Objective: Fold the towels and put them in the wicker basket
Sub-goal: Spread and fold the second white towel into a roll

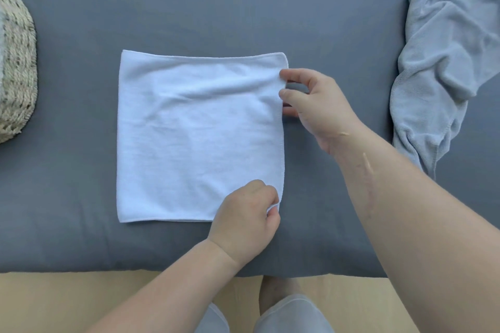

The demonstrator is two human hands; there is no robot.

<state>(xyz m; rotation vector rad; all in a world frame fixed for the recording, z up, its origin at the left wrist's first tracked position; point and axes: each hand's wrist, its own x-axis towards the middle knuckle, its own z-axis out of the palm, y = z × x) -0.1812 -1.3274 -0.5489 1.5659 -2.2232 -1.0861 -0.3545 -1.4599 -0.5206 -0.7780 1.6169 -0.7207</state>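
White towel (200,138) apparently mid-fold, left hand (243,213) pinching its near-right corner, right hand (316,100) pinching the right edge; grey towel (446,62) crumpled, unfolded; neither yet in wicker basket (16,67).

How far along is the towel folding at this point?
Done: hard to say, since the wicker basket is mostly out of frame. In hand: the left hand and right hand pinch the right edge of the white towel, apparently mid-fold. Left: the crumpled grey towel lies unfolded; neither is basketed.

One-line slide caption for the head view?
Folding: left hand and right hand pinch the right edge of a white towel; wicker basket left, crumpled grey towel right.
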